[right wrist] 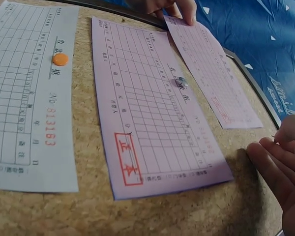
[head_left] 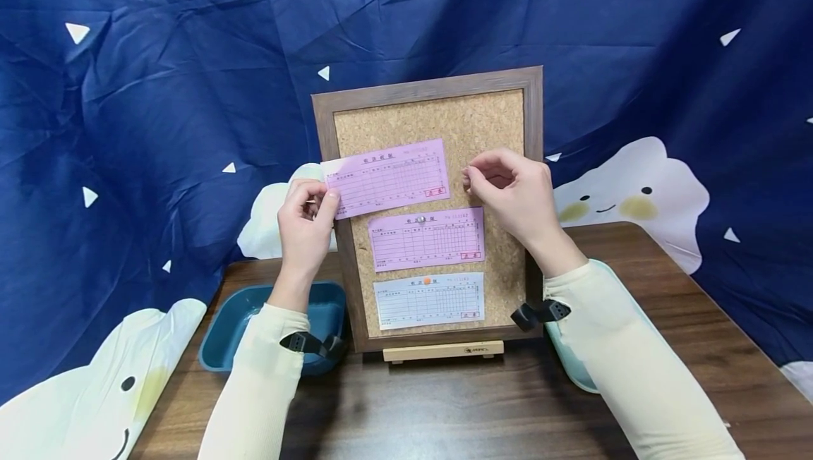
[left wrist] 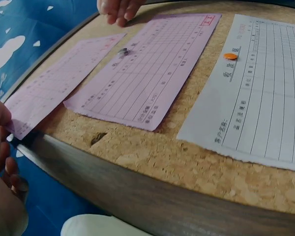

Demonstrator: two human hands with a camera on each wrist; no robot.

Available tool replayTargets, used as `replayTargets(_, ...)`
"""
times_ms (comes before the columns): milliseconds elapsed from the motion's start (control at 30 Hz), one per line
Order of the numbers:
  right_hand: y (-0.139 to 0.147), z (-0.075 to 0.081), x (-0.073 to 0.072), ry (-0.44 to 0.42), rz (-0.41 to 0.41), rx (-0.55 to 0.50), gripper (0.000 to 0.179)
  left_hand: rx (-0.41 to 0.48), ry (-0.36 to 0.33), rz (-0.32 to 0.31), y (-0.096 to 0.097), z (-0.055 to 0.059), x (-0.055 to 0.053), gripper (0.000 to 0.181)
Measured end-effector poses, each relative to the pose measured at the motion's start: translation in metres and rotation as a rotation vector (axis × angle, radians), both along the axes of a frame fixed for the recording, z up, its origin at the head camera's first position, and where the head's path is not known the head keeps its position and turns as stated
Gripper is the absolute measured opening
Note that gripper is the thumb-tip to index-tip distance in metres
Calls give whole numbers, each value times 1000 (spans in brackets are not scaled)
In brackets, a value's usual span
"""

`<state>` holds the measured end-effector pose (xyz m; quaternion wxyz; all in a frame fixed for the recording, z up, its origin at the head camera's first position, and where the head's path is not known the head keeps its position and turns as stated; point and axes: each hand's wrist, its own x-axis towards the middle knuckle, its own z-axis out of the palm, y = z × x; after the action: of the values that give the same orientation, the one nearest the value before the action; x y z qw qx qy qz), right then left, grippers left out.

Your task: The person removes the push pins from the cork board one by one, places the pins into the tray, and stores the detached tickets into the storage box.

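My left hand (head_left: pixel 308 216) pinches the left end of a pink receipt slip (head_left: pixel 387 178), thumb in front. The slip tilts up to the right over the upper cork board (head_left: pixel 489 114). To its right, my right hand (head_left: pixel 514 188) holds thumb and fingertips together close to the cork. A small thumbtack (right wrist: pixel 274 137) is pinched there, mostly hidden, with a thin dark tip showing. Below, another pink slip (head_left: pixel 427 245) hangs under a silver thumbtack (right wrist: pixel 181 82). Lowest on the board is a pale blue slip (head_left: pixel 429 305) with an orange thumbtack (right wrist: pixel 60 59).
The brown-framed board leans on a small wooden stand (head_left: pixel 443 352) on the wooden table (head_left: pixel 432 410). A dark teal tray (head_left: pixel 219 305) sits to the left, partly behind the left forearm. A light green tray (head_left: pixel 574 368) is partly hidden by the right forearm. A blue curtain (head_left: pixel 406 15) hangs behind.
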<state>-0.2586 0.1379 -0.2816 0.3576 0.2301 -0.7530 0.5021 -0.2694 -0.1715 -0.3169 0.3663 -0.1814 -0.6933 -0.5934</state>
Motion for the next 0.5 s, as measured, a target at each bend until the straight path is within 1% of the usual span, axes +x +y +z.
replayTargets(100, 2, -1, 2, 0, 0, -10, 4, -1, -5, 3, -3, 0, 1, 16)
replayTargets(267, 4, -3, 3, 1, 10, -18, 7, 33, -16, -13, -6, 0, 4, 17)
replayTargets(500, 8, -5, 5, -12, 0, -40, 7, 47, -9, -35, -9, 0, 6, 19)
